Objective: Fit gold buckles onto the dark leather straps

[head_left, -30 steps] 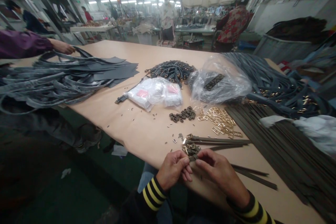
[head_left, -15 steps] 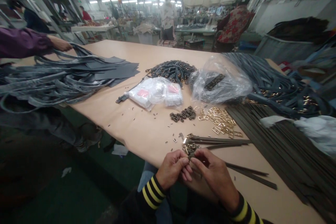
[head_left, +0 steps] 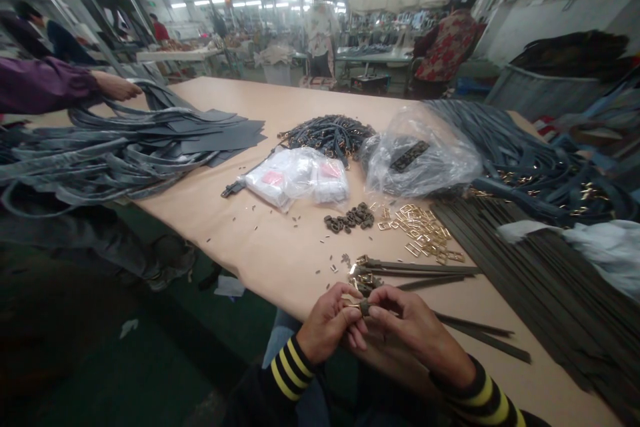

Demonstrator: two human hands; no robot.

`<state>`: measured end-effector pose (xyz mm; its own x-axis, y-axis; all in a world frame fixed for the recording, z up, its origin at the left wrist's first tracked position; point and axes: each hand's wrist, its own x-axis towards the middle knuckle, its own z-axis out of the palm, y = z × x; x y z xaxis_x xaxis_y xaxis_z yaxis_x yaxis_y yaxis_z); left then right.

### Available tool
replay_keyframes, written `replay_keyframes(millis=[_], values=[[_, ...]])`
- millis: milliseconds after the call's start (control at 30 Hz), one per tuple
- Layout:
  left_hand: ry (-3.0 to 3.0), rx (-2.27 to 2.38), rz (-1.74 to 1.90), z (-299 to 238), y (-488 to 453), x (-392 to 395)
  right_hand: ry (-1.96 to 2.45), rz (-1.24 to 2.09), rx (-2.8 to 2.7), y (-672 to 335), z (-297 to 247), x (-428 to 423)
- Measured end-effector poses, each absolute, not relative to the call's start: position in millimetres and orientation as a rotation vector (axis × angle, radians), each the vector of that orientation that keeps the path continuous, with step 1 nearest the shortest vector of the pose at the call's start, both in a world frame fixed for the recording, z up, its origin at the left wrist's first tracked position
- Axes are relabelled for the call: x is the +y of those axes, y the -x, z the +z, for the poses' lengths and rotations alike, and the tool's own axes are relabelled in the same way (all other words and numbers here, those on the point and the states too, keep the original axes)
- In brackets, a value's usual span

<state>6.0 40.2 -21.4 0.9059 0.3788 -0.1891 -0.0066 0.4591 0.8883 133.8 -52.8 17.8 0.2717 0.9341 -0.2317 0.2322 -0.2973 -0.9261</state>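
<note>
Pinching a brass buckle [head_left: 353,304] in their fingertips, the left hand [head_left: 327,325] and right hand [head_left: 417,332] hover near the table edge [head_left: 260,282]; a fumbled grip could drop it to the floor.

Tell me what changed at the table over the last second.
The right hand moved in toward the left hand, then eased slightly back; both now pinch a small dark strap piece with gold metal at one end. The co-worker's hand shifted the grey strap loops slightly. The loose gold buckles and plastic bags stayed as they were.
</note>
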Motion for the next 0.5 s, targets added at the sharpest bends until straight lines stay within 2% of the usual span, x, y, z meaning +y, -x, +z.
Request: replay_keyframes(millis=[233,500], values=[[-1.127,0.32,0.203,-26,-2,41,1.699,1.117,-1.174,-133,18,-51],[-1.166,0.414,0.272,-23,-5,38,1.76,1.105,-0.989,-122,19,-42]])
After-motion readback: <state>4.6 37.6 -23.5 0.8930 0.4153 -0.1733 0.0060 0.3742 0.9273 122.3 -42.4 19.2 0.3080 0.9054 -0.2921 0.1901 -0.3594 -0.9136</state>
